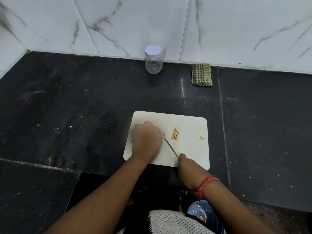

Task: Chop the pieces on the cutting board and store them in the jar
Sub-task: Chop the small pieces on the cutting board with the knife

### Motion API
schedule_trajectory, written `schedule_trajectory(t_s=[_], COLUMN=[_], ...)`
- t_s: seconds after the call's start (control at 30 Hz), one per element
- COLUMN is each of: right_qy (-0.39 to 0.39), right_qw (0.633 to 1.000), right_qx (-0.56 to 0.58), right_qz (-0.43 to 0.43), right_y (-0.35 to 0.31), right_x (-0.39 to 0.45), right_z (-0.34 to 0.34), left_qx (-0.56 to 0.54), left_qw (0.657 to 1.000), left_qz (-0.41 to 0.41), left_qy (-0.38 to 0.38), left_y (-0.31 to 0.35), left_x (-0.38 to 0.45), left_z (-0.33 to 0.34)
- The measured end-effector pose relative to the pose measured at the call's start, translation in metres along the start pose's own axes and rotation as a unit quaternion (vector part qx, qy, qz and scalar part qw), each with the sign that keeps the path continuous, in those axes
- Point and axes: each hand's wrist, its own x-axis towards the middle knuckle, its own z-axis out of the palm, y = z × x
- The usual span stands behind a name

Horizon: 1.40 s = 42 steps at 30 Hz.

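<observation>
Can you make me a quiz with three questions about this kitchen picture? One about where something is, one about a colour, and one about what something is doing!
1. Where is the jar?
A. by the wall
B. on the cutting board
C. in a hand

2. What colour is the cutting board?
A. red
B. white
C. blue

3. Is the jar open?
A. lid off
B. lying tipped over
C. lid on

Answers: 1 A, it stands against the tiled wall. 2 B, the board is white under the yellow pieces. 3 C, its pale lid sits on top.

Black stone counter, marbled wall tiles
</observation>
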Motion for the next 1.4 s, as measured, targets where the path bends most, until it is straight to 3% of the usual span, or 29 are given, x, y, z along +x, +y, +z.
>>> schedule_trajectory(t_s=[0.2,0.57,0.97,1.17,1.4], right_qy=[0.038,0.038,0.064,0.071,0.066], right_qw=[0.994,0.976,0.987,0.992,0.995], right_qx=[0.098,0.212,0.142,0.102,0.072], right_qz=[-0.016,-0.002,-0.031,-0.029,-0.03], right_y=[0.009,0.002,-0.005,-0.014,-0.018], right_x=[-0.002,-0.001,0.012,0.022,0.026], right_z=[0.009,-0.006,0.002,0.003,0.002], left_qx=[0.011,0.016,-0.053,-0.024,0.008], left_qw=[1.0,0.999,0.997,0.992,0.99], left_qz=[0.001,0.036,0.014,0.094,0.125], left_qy=[0.012,0.014,0.05,0.085,0.062], left_y=[-0.002,-0.011,-0.018,-0.024,-0.031], left_x=[-0.001,-0.001,-0.004,-0.011,-0.019], left_z=[-0.006,-0.004,0.005,0.009,0.011])
